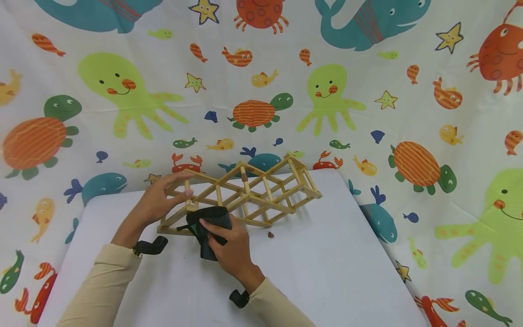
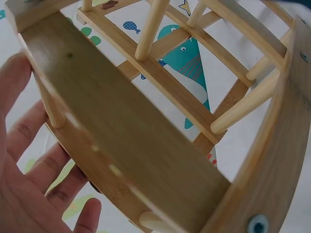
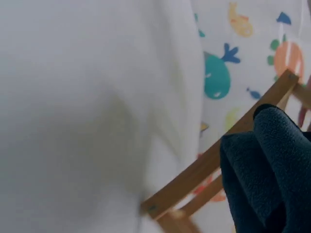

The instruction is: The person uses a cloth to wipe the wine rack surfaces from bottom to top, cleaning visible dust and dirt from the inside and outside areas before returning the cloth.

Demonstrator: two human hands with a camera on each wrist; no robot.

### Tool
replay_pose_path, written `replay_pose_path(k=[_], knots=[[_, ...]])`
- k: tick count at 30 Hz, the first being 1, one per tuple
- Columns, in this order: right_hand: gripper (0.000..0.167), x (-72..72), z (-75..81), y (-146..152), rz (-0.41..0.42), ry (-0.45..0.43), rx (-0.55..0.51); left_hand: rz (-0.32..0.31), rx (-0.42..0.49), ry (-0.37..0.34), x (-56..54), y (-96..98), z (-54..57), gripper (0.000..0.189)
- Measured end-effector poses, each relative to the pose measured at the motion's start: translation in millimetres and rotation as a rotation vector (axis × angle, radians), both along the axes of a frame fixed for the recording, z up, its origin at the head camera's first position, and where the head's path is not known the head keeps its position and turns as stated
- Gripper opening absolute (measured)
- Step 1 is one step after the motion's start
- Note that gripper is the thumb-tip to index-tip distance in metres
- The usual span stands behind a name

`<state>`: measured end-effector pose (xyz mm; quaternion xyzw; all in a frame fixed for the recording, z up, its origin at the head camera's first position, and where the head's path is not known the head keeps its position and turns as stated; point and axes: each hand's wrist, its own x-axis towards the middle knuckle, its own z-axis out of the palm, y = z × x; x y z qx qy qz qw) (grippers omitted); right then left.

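A light wooden wine rack [image 1: 245, 195], made of crossed slats and round dowels, stands on the white table. My left hand [image 1: 161, 197] grips its left end, with thumb and fingers on either side of the end bar. Close up in the left wrist view, the fingers [image 2: 34, 131] lie along the edge of a broad slat [image 2: 112, 111]. My right hand [image 1: 230, 245] holds a dark cloth [image 1: 210, 218], bunched and hanging in front of the rack's lower left part. In the right wrist view, the folded cloth [image 3: 272, 165] covers part of a slat [image 3: 194, 170].
A white-covered table [image 1: 327, 272] lies under the rack. A small brown piece [image 1: 270, 235] rests on it just in front of the rack. Behind hangs a curtain [image 1: 261, 77] printed with sea animals, close to the rack's back side.
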<state>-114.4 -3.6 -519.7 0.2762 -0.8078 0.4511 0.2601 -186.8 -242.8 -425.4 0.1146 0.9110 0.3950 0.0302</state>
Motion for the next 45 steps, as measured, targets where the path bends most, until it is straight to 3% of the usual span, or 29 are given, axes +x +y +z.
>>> replay_pose_path(k=[5,9,12,16,22,26,31,33,36,40,42,45], knots=[[0.046,8.3,-23.8,24.7,-0.111,-0.158,-0.011,0.013,-0.029,-0.007,0.0,-1.3,2.5,0.062],[0.048,16.4,-33.8,35.4,-0.106,-0.253,-0.011,0.017,-0.047,-0.015,-0.4,-2.2,4.0,0.063],[0.048,20.3,-32.3,34.0,-0.018,-0.207,-0.074,0.013,-0.058,-0.021,-1.4,-1.0,4.5,0.064],[0.047,18.9,-15.4,20.0,0.121,-0.062,-0.168,0.008,-0.068,-0.023,-3.0,0.9,5.0,0.064],[0.051,8.9,11.2,-14.0,0.176,0.042,-0.161,0.010,-0.061,-0.011,-3.9,-1.1,4.7,0.063],[0.052,7.1,6.9,-33.5,0.152,0.023,-0.095,0.002,-0.059,0.009,-4.6,-0.6,4.4,0.062],[0.052,18.5,-13.7,-43.6,0.126,-0.118,0.029,-0.003,-0.066,0.024,-3.5,0.5,4.4,0.060],[0.051,23.8,-19.9,-43.5,0.143,-0.157,0.026,-0.013,-0.069,0.028,-3.3,1.1,5.6,0.059],[0.052,25.4,-20.2,-43.0,0.179,-0.101,-0.035,-0.012,-0.075,0.030,-3.0,0.5,8.3,0.059],[0.052,17.5,-12.6,-45.8,0.154,0.006,-0.084,-0.005,-0.079,0.026,-3.7,-0.1,9.7,0.059],[0.052,14.5,-12.4,-48.6,0.142,-0.027,-0.082,-0.007,-0.074,0.024,-4.0,0.6,9.0,0.059],[0.053,15.4,-16.8,-53.3,0.160,-0.161,-0.024,-0.010,-0.081,0.020,-4.0,0.9,8.3,0.059]])
